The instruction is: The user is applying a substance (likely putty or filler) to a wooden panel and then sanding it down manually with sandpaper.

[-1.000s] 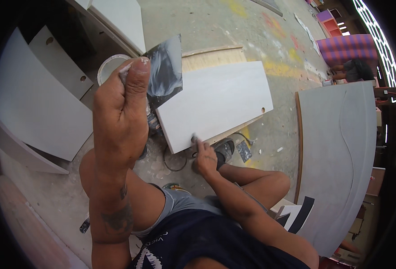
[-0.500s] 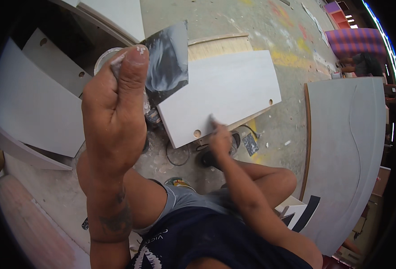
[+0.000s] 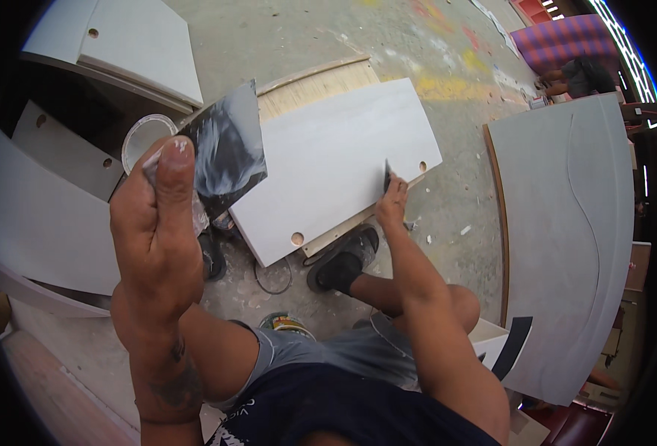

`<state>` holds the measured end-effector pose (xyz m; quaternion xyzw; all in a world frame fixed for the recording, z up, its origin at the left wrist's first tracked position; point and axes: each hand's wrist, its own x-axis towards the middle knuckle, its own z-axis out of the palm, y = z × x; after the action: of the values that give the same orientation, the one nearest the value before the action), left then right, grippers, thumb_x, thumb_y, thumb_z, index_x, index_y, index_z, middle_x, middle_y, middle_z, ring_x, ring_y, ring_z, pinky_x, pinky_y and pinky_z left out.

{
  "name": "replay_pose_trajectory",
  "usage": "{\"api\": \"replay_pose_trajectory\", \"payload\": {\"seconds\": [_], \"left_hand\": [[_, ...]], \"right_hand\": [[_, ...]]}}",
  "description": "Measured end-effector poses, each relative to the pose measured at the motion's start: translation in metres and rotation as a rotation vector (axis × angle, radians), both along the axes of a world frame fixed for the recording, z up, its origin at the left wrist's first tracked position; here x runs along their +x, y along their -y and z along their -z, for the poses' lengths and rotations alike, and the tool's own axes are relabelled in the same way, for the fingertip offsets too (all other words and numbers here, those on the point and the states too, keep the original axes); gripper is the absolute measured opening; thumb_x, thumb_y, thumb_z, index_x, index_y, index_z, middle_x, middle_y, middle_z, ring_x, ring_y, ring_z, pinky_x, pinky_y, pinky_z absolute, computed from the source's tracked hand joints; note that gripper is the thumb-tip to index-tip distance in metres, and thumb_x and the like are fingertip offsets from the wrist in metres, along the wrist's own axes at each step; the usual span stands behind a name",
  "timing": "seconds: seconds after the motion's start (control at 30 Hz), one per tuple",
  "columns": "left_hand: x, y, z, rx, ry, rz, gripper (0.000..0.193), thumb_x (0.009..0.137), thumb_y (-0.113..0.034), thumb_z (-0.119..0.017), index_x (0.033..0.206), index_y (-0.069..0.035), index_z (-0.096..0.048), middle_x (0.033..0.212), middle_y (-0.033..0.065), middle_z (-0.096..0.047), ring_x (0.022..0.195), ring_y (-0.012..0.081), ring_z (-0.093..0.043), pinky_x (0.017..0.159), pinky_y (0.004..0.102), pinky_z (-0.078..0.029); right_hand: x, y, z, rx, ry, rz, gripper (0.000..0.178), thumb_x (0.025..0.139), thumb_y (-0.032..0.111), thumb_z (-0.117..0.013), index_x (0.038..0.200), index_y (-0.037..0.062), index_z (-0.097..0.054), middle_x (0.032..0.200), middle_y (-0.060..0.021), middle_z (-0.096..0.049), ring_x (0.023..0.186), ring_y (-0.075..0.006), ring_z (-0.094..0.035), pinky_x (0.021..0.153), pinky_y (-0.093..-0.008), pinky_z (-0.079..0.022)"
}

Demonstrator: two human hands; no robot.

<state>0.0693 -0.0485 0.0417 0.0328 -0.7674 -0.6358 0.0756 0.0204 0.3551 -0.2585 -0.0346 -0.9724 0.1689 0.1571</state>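
My left hand (image 3: 153,230), raised close to the camera with white paste on its thumb, is closed on the edge of a dark square sheet (image 3: 232,141). Whitish paste is smeared over that sheet. A white panel (image 3: 328,163) with two round holes lies beyond it, on top of a bare wooden board (image 3: 321,89). My right hand (image 3: 392,204) grips a thin dark scraper (image 3: 387,175), its blade at the panel's surface near the right-hand hole. My right fingers partly hide the scraper.
Behind my left hand stands a round white tub (image 3: 146,134). Curved white panels (image 3: 53,208) occupy the left side; a long grey panel (image 3: 559,245) stands at the right. A can (image 3: 287,322) sits between my legs. Another person (image 3: 577,76) crouches at the far right.
My right hand has slid the scraper rightward over the panel, from the middle of its near side toward the right-hand hole. The view has shifted; my left hand still holds the sheet.
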Motion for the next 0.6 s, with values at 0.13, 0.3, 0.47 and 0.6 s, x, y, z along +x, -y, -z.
{"api": "replay_pose_trajectory", "payload": {"seconds": [0.13, 0.3, 0.47, 0.6], "left_hand": [[-0.008, -0.007, 0.000, -0.030, 0.029, -0.008, 0.047, 0.108, -0.037, -0.043, 0.107, 0.005, -0.064, 0.092, 0.0041, -0.064, 0.085, 0.0084, -0.053, 0.077, 0.0236, -0.044], [-0.016, -0.016, -0.006, -0.007, 0.060, -0.005, 0.046, 0.108, -0.036, -0.042, 0.105, 0.004, -0.064, 0.089, 0.0030, -0.061, 0.083, 0.0079, -0.051, 0.075, 0.0235, -0.043], [-0.009, -0.017, -0.015, -0.070, 0.094, 0.031, 0.043, 0.108, -0.035, -0.043, 0.100, 0.003, -0.062, 0.087, 0.0013, -0.058, 0.080, 0.0077, -0.048, 0.072, 0.0233, -0.041], [-0.006, -0.023, -0.007, -0.069, -0.010, -0.158, 0.041, 0.107, -0.034, -0.046, 0.090, 0.002, -0.060, 0.067, -0.0041, -0.043, 0.062, 0.0045, -0.034, 0.054, 0.0239, -0.030]], "right_hand": [[0.054, 0.034, 0.017, 0.029, 0.186, 0.059, 0.059, 0.079, -0.005, -0.048, 0.137, 0.0067, -0.047, 0.126, -0.0222, -0.049, 0.116, -0.0429, -0.049, 0.098, -0.0548, -0.039], [0.101, 0.042, -0.006, -0.053, 0.468, -0.150, 0.054, 0.083, -0.001, -0.048, 0.136, 0.0081, -0.052, 0.126, -0.0240, -0.056, 0.117, -0.0435, -0.053, 0.103, -0.0513, -0.039], [0.001, -0.024, -0.029, -0.078, 0.229, 0.167, 0.053, 0.079, -0.003, -0.048, 0.132, -0.0007, -0.054, 0.130, -0.0262, -0.057, 0.122, -0.0409, -0.054, 0.106, -0.0440, -0.041], [-0.035, -0.030, -0.034, -0.140, 0.377, 0.258, 0.052, 0.081, 0.002, -0.049, 0.131, 0.0075, -0.059, 0.130, -0.0204, -0.059, 0.121, -0.0361, -0.056, 0.105, -0.0419, -0.043]]}}
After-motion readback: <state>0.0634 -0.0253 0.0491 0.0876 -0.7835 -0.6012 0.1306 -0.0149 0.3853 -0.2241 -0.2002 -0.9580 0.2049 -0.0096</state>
